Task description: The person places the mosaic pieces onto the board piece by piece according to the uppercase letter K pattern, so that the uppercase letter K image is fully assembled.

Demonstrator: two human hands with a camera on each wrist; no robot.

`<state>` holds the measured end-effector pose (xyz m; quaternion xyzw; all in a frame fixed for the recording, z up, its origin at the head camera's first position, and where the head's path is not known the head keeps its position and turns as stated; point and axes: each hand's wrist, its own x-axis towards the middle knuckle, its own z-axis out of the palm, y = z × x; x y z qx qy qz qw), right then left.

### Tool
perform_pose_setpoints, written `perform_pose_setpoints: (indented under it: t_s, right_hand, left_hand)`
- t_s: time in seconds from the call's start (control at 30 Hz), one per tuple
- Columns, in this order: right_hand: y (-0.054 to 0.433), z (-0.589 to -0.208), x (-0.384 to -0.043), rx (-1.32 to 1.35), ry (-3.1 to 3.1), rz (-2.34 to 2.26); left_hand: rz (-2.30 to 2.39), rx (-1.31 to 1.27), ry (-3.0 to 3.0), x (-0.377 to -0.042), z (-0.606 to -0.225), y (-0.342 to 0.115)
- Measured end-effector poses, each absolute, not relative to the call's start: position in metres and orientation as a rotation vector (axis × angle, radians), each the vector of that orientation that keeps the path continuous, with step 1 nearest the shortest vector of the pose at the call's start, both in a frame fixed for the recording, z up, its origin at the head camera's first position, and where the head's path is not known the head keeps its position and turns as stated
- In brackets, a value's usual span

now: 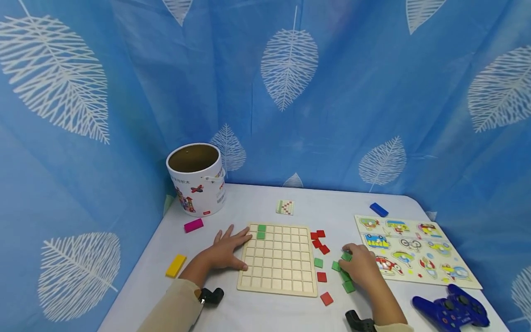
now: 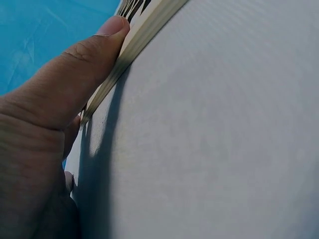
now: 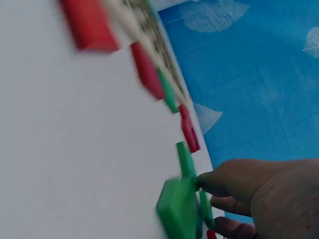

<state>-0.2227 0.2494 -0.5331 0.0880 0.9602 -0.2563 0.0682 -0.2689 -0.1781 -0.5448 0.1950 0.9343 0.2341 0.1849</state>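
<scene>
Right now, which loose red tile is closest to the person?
The single red tile just right of the grid board's near right corner; the other red tiles all lie farther away, along the board's right side.

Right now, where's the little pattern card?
In the head view, the pattern card lies just beyond the far edge of the grid board, to the right of the white bucket.

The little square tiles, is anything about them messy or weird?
A bit: one green tile lies among the red tiles, apart from the green cluster by the right hand, so it looks strayed. I see no broken ones.
</scene>
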Motion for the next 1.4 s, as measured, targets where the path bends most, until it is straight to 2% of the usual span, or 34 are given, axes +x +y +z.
perform_pose_setpoints:
  t_s: [0.43,0.63,0.73,0.8,1.03,1.17,1.4]
  right_hand:
    - [0.268,-0.543,-0.216,0.137,2.964,-0.758]
    - [0.263,-0.540,-0.219,0.258,2.963,-0.905]
    - [0.234,-0.535,-0.225,0.288,2.958,-1.077]
    - [0.200,-0.532,-0.231,0.200,2.962,-1.154]
    - [0.078,-0.537,-0.249,-0.380,2.903,-1.134]
    - [0.050,-0.547,-0.256,-0.450,2.974,-1.060]
    - [0.040,-0.554,-0.258,-0.459,3.115,-0.930]
  left_hand:
    - [0.652,0.532,2.632,-0.269,-0.546,-0.178]
    - [0.659,0.548,2.640,-0.268,-0.548,-0.176]
    - [0.658,0.551,2.647,-0.269,-0.546,-0.175]
    - [0.661,0.550,2.652,-0.269,-0.545,-0.176]
    - [0.674,0.578,2.639,-0.266,-0.547,-0.179]
    - [0.684,0.605,2.643,-0.267,-0.546,-0.179]
    - [0.678,0.582,2.649,-0.267,-0.546,-0.180]
